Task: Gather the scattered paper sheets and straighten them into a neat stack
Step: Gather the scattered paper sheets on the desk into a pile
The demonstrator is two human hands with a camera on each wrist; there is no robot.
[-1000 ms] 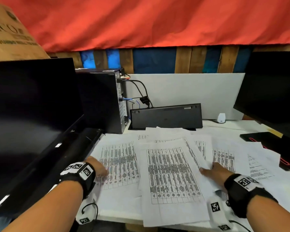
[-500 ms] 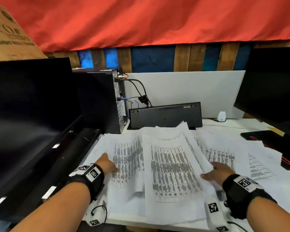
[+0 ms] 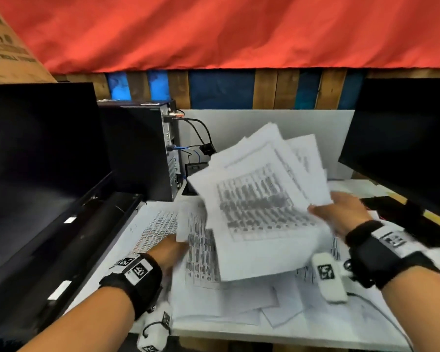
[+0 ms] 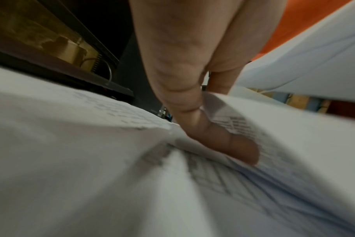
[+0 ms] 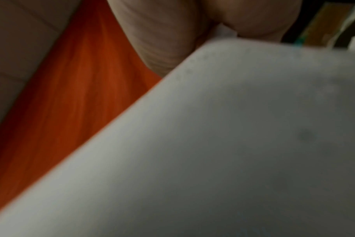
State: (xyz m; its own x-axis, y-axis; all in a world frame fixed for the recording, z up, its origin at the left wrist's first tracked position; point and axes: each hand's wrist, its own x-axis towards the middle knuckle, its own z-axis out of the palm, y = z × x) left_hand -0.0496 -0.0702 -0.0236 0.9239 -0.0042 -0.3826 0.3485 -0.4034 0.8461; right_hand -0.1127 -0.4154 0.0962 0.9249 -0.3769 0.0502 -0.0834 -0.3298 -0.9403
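Note:
Printed paper sheets lie spread over the white table. My right hand grips a fanned bundle of sheets by its right edge and holds it tilted up off the table. In the right wrist view the bundle is a blurred white face below my palm. My left hand is low on the left, its fingertips hidden under the bundle's edge. The left wrist view shows the left hand with its thumb lying on a sheet whose edge rises between thumb and fingers.
A dark monitor and a long black bar border the left, with a black computer tower and cables behind. Another monitor stands at the right. A white panel closes the back.
My right hand has lifted a bundle of sheets off the table and tipped it up. The left hand has slid right, in under the sheets' edge.

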